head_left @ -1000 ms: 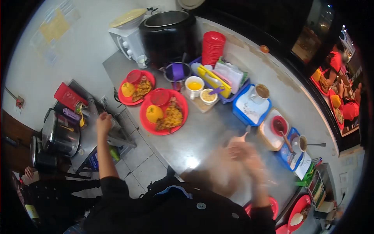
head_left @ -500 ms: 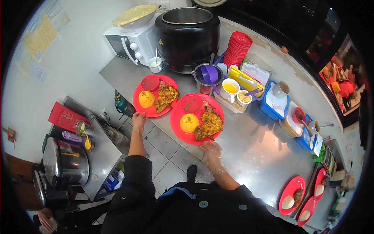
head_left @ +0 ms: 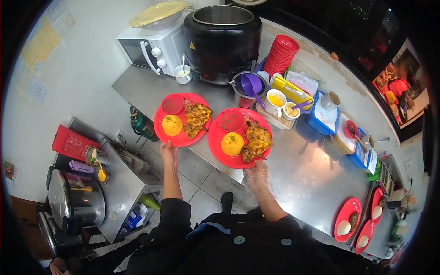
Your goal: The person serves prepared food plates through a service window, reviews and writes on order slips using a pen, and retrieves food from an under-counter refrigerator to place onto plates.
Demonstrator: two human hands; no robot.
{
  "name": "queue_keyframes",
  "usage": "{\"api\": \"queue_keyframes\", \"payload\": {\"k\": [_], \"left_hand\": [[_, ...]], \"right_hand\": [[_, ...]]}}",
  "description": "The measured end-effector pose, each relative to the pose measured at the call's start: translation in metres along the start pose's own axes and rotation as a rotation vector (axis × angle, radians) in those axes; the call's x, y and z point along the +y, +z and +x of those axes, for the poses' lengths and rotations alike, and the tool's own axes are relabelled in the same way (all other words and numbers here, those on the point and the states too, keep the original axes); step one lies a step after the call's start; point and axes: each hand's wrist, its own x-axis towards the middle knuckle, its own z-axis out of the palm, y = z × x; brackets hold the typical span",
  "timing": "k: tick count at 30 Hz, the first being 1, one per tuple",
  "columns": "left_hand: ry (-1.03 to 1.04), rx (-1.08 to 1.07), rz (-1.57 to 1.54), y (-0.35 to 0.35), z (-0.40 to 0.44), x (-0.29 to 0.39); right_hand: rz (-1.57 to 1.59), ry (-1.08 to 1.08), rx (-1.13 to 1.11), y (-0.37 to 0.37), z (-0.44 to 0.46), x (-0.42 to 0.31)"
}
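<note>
Left plate [head_left: 178, 140]: what has it?

The left hand [head_left: 169, 155]. Its fingers close on the near rim, where the plate juts past the edge of the desk [head_left: 311, 192].

And the right hand [head_left: 257, 178]?

Gloved in clear plastic, at the near rim of the right plate [head_left: 214, 142]. Its fingers are partly hidden, so I can't tell whether they grip.

What do both plates carry?

Yellow rice [head_left: 172, 125], browned meat [head_left: 196, 120] and a red bowl [head_left: 173, 104] each.

Further out?

Behind the right plate, a pot [head_left: 243, 101] with a purple ladle [head_left: 251, 85], then a mug [head_left: 273, 108]. Beyond, a black cooker [head_left: 220, 55] beside a microwave [head_left: 169, 46]. Well off to the right, more red plates [head_left: 341, 211].
</note>
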Motion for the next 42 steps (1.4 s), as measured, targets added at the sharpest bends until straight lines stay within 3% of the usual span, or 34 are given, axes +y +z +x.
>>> {"api": "queue_keyframes", "payload": {"k": [3,5,10,12,13,16,20,23,32,37,42], "left_hand": [[0.03,-0.025,-0.213,-0.008,-0.01,-0.003],[0.068,0.001,-0.282,-0.013,-0.02,0.001],[0.138,0.034,-0.18,-0.033,-0.034,0.007],[0.152,0.02,-0.165,-0.037,-0.042,0.01],[0.124,0.06,-0.157,-0.038,-0.047,0.012],[0.153,0.041,-0.138,-0.044,-0.062,0.019],[0.136,-0.01,-0.111,-0.046,-0.087,0.031],[0.145,-0.069,-0.077,-0.037,-0.109,0.046],[0.087,-0.312,0.014,0.078,-0.201,0.106],[0.022,-0.428,0.033,0.168,-0.248,0.098],[-0.092,-0.541,0.016,0.268,-0.285,0.064]], "right_hand": [[0.021,-0.054,-0.043,-0.007,0.005,-0.002],[-0.204,-0.147,0.018,-0.007,0.002,-0.009],[-0.255,-0.193,0.073,-0.017,0.003,-0.018],[-0.256,-0.211,-0.001,-0.027,0.001,-0.028],[-0.376,-0.2,0.035,-0.033,-0.003,-0.035],[-0.312,-0.237,-0.071,-0.042,-0.02,-0.05],[-0.457,-0.216,-0.018,-0.07,-0.051,-0.075],[-0.369,-0.227,-0.011,-0.085,-0.082,-0.098],[-0.172,-0.451,0.061,-0.127,-0.163,-0.227],[-0.182,-0.589,0.093,-0.121,-0.203,-0.337],[-0.102,-0.751,0.291,-0.129,-0.209,-0.454]]}}
